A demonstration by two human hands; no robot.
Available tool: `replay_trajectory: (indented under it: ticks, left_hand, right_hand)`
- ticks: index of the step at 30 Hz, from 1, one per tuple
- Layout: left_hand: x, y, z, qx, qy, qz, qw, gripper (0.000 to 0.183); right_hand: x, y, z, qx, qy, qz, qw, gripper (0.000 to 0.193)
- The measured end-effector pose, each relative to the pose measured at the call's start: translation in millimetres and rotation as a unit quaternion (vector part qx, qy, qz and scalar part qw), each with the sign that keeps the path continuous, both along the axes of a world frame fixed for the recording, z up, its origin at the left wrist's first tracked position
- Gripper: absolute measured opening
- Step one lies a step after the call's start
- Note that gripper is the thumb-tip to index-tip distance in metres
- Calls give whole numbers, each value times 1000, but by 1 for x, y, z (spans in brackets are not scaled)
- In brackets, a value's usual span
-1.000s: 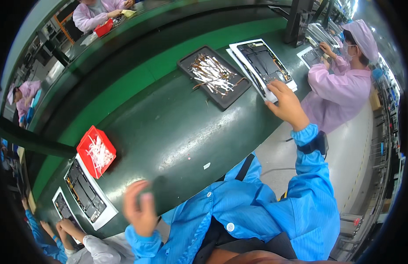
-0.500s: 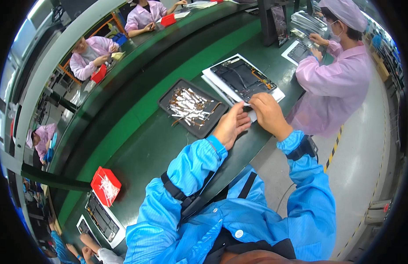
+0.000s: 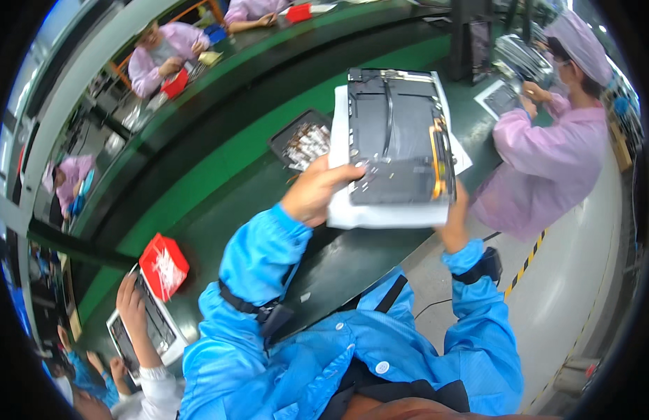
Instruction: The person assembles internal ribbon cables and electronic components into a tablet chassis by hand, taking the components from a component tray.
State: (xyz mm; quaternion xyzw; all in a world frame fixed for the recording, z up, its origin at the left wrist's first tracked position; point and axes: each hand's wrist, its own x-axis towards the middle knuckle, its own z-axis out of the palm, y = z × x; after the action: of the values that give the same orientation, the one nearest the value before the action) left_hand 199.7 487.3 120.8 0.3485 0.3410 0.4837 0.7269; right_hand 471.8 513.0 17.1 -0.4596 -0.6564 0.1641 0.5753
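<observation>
Both hands hold up an opened tablet (image 3: 401, 140), a dark housing with black cables and an orange strip inside, above the bench. A white sheet (image 3: 340, 213) lies beneath it and is held along with it. My left hand (image 3: 312, 190) grips the left edge, thumb on top near the lower corner. Gripping the lower right edge, my right hand (image 3: 456, 217) is partly hidden behind the tablet. Left of the tablet, a black tray (image 3: 277, 145) holds a pile of small white and brown flex cables (image 3: 305, 144), partly covered by my left hand.
The green bench (image 3: 233, 203) runs diagonally. A red bin (image 3: 149, 257) with white strips stands at lower left, beside another opened tablet (image 3: 156, 322) and a co-worker's hand (image 3: 132, 308). A co-worker in pink (image 3: 548, 147) works at right. White sheets (image 3: 461, 155) lie behind my tablet.
The tablet and white sheet have come up off the bench, nearer to me and turned more upright. My hands, formerly together at its near edge, have parted to its two sides. A co-worker's hand has appeared at lower left.
</observation>
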Motion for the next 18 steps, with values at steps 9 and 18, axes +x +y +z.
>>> replay_trajectory:
  ticks: [9, 18]
  left_hand:
    - [-113, -217, -32, -98, 84, 98, 987, 25]
    - [-115, -317, -68, -174, 41, 251, 951, 23]
  right_hand:
    - [-103, 22, 92, -152, 30, 350, 924, 34]
    - [-232, -3, 100, -40, -180, 473, 862, 38]
